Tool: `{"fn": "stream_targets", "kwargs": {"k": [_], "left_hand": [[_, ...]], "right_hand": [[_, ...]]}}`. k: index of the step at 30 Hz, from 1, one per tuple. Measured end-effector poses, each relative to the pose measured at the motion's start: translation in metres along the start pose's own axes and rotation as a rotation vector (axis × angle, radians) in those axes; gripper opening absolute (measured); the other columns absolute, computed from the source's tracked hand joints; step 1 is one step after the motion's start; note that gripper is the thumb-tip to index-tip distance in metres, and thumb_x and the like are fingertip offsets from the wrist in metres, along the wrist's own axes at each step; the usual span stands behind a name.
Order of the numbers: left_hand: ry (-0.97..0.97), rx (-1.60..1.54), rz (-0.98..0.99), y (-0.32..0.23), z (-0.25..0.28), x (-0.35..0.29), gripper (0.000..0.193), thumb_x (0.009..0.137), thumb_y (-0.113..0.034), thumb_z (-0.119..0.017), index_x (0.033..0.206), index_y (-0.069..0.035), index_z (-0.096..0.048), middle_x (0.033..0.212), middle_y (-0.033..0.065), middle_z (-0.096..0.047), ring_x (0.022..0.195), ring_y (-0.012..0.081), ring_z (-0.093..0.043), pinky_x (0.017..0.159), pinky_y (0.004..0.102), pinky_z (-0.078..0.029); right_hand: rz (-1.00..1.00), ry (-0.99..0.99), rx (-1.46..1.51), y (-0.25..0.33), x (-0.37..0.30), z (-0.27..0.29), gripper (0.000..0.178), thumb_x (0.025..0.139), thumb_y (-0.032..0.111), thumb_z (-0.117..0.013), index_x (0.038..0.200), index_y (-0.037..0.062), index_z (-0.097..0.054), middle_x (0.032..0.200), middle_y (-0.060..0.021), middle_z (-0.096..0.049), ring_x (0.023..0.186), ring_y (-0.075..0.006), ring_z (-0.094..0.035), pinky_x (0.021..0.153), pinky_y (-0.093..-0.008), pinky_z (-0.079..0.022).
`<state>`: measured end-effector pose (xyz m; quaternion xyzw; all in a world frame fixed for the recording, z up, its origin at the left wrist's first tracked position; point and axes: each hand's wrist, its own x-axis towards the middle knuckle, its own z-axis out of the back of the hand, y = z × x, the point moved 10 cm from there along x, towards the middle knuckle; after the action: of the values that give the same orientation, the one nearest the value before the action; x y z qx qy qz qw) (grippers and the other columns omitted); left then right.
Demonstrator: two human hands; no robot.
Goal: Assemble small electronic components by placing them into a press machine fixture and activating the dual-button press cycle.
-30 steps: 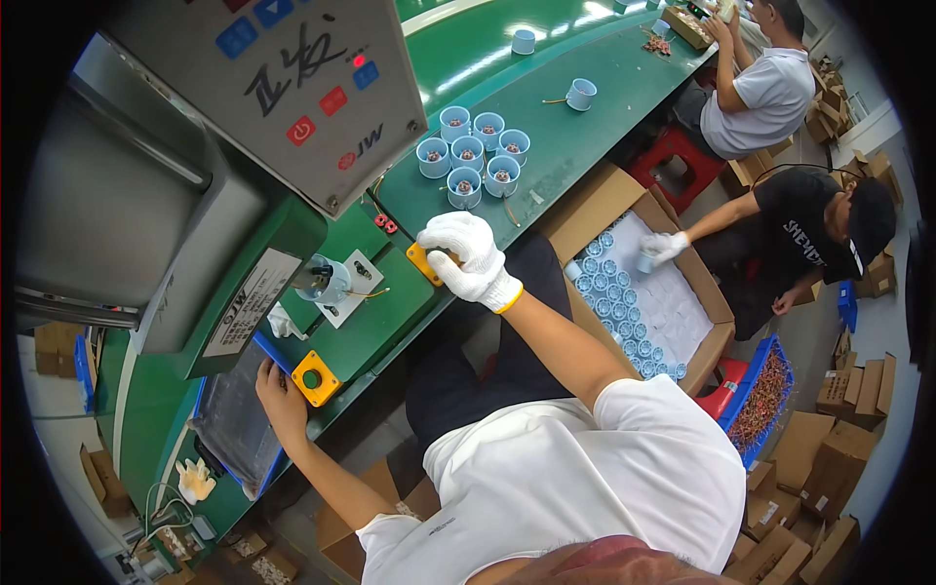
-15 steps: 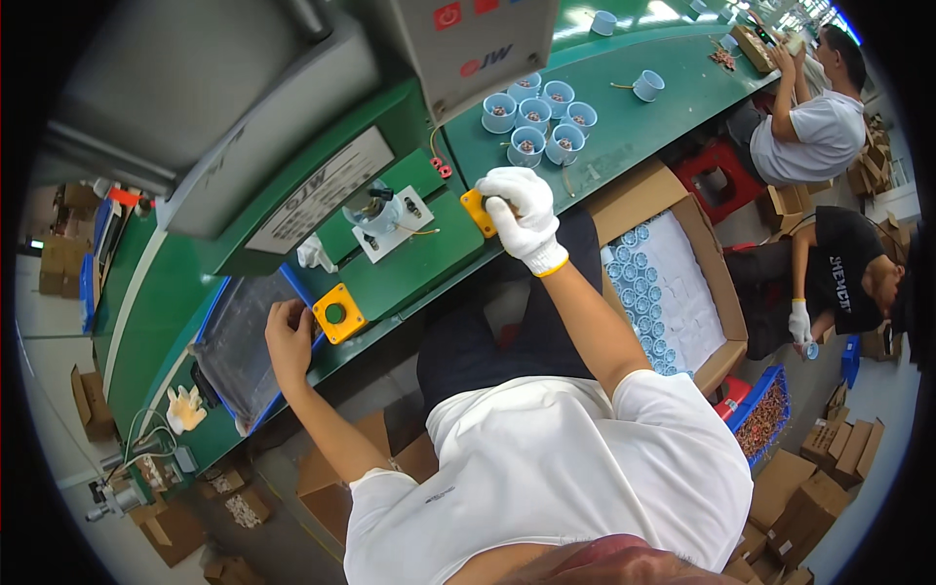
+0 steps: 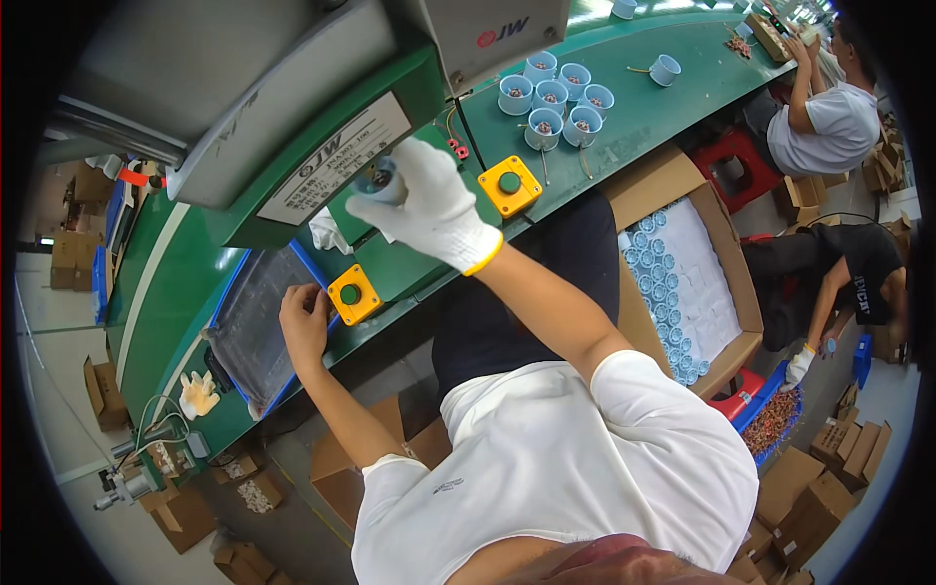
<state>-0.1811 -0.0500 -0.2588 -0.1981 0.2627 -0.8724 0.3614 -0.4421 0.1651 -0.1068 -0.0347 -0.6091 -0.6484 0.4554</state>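
Observation:
My right hand [image 3: 429,205], in a white glove with a yellow cuff, reaches under the press head [image 3: 331,166]. Thumb and fingers are closed round a light-blue plastic cup [image 3: 389,185] with small parts inside. The glove hides most of the plate below the cup. My bare left hand [image 3: 304,320] rests at the bench edge, fingers curled together and nothing visible in them. Beside it is a yellow box with a green push button [image 3: 354,294]. A second yellow button box [image 3: 510,185] sits to the right of my right forearm.
Several light-blue cups [image 3: 551,96] with parts inside stand on the green bench. A carton [image 3: 702,283] at my right holds rows of blue pieces. A blue-rimmed tray [image 3: 263,322] and a glove [image 3: 199,394] lie at the left. Two co-workers [image 3: 824,127] are at the right.
My right hand has left the right button box, moved left under the press head and closed round the cup. My left hand stays beside the left box.

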Motion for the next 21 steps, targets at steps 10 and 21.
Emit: {"fn": "stream_targets", "kwargs": {"k": [10,21], "left_hand": [[-0.023,0.084,-0.065,-0.013,0.005,0.0,0.013,0.093,-0.009,-0.08,0.101,0.001,-0.079,0.096,0.013,-0.069,0.093,0.0334,-0.067,0.084,0.0434,-0.055],[0.031,0.013,0.031,0.003,0.001,-0.007,0.014,0.092,-0.009,-0.082,0.101,0.001,-0.079,0.098,0.0137,-0.069,0.092,0.0315,-0.067,0.083,0.0422,-0.055]], "right_hand": [[0.016,-0.357,-0.397,-0.122,0.061,0.137,0.028,0.084,0.012,-0.086,0.104,0.0052,-0.069,0.107,-0.0145,-0.075,0.091,-0.0286,-0.072,0.079,-0.0412,-0.057],[-0.099,0.11,-0.632,-0.2,0.128,0.082,0.025,0.084,0.031,-0.087,0.099,0.0116,-0.08,0.118,-0.012,-0.077,0.115,-0.0348,-0.07,0.098,-0.0479,-0.056]]}}
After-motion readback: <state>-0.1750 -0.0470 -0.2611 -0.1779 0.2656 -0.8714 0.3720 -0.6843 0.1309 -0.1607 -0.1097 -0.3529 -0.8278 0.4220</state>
